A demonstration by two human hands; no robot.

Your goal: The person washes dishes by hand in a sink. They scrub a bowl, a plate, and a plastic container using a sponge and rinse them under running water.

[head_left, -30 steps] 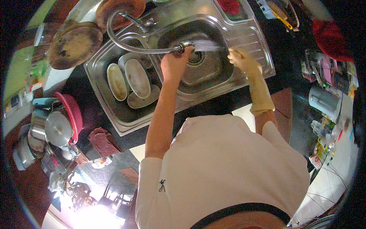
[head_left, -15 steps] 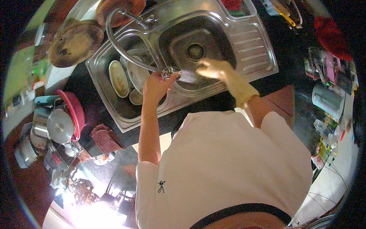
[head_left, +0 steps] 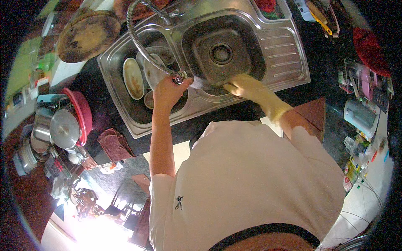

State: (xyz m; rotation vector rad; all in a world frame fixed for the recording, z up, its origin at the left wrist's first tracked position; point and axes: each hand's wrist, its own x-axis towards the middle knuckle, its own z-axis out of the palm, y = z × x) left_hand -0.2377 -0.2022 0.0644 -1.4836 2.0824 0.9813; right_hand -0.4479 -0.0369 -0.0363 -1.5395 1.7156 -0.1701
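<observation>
Pale yellow is noted on the glove (head_left: 257,93) at two o'clock from centre, ribbed silver on the hose (head_left: 144,52) at eleven, brown blotches on the cream dish (head_left: 134,78) at ten, pink-red on the tub (head_left: 86,115) at nine, off-white on the shirt (head_left: 247,188) at five.

a glossy black surface (head_left: 324,62) stretches across the kitchen, with a reddish-brown panel (head_left: 314,119) near its edge at right. at lower left, grey floor (head_left: 130,180) runs toward dark chairs (head_left: 114,210), partly lost beside a blazing white glare (head_left: 94,234); the far left rim shows pale green wall (head_left: 23,83).
</observation>
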